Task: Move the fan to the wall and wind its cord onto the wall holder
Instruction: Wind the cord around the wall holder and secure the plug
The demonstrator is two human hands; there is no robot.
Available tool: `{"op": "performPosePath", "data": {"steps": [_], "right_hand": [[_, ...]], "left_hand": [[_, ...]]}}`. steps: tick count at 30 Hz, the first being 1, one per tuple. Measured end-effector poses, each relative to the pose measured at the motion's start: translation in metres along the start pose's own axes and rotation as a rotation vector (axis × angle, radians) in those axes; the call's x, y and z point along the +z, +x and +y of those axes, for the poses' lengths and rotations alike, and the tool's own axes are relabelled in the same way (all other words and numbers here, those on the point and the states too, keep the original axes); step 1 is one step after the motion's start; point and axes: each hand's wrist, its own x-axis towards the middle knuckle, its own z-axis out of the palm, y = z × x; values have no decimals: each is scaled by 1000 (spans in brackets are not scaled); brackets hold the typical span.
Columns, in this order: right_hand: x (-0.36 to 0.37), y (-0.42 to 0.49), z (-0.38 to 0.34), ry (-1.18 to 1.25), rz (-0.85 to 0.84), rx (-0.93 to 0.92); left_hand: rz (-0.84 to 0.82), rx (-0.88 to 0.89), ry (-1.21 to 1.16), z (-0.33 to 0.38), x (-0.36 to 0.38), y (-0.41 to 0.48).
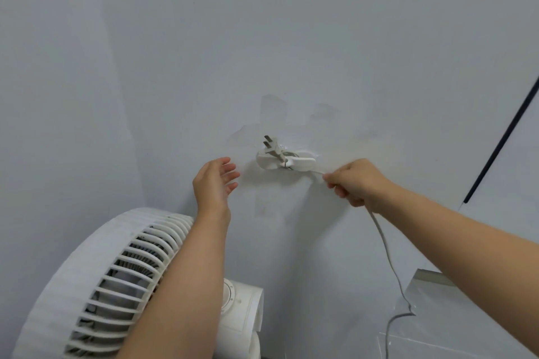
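Note:
The white fan (96, 280) stands against the wall at lower left, its grille facing up and toward me. A white holder (291, 162) is stuck to the wall at centre, with the grey plug (272, 146) lying across its top, prongs pointing up-left. The white cord (388, 259) runs from the holder to my right hand (354, 182), which grips it just right of the holder, then drops toward the floor. My left hand (214, 182) hovers left of the holder, fingers relaxed, holding nothing.
Patchy marks show on the grey-white wall (291, 52) around the holder. A room corner runs down at the left. A dark diagonal strip (501, 140) crosses the wall at right, above a shiny grey surface (455, 318).

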Motion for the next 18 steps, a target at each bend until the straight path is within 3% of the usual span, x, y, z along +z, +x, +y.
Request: {"op": "performPosePath", "data": {"steps": [9, 14, 18], "right_hand": [[-24, -4, -43, 316, -176, 174], [-20, -6, -63, 501, -257, 173], [-31, -8, -75, 486, -358, 142]], "left_hand": [[-263, 25, -11, 8, 4, -13], [-356, 78, 49, 4, 8, -17], [-374, 69, 49, 3, 3, -13]]}}
